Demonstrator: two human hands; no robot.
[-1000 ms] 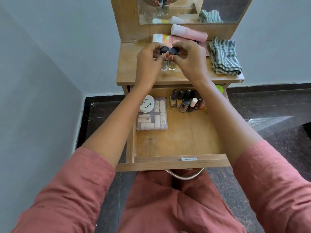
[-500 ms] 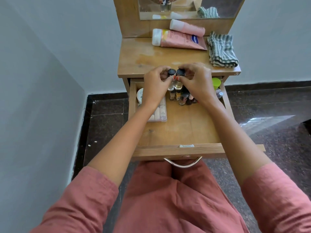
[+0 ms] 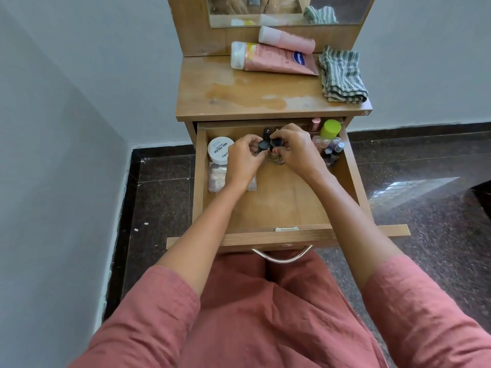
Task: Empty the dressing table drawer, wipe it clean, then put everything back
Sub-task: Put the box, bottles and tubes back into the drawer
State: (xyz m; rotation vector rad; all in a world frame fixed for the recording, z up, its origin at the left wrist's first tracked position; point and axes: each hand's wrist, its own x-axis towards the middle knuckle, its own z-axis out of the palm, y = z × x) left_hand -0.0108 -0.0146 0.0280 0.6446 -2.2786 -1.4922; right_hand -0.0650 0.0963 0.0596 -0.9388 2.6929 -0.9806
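Observation:
The wooden drawer point(image 3: 281, 205) is pulled open below the dressing table top point(image 3: 255, 99). Inside it, near the back, my left hand point(image 3: 243, 160) pinches a small black-capped bottle point(image 3: 263, 145), and my right hand point(image 3: 297, 148) pinches a second black-capped bottle point(image 3: 276, 143) right beside it. A white nail polish remover jar point(image 3: 219, 151) and a clear box of small pale items point(image 3: 216, 177) lie at the drawer's left. Several nail polish bottles point(image 3: 330, 150) and a green-capped bottle point(image 3: 330, 128) stand at its back right.
Two pink tubes point(image 3: 276, 58) lie at the back of the table top, with a folded striped cloth point(image 3: 342, 75) at its right. A mirror point(image 3: 287, 9) stands behind. The drawer's metal handle point(image 3: 283, 257) is above my lap. A grey wall runs on the left.
Both hands carried the two black-capped bottles from above the table top down into the back of the open drawer. My view tilted down toward the drawer.

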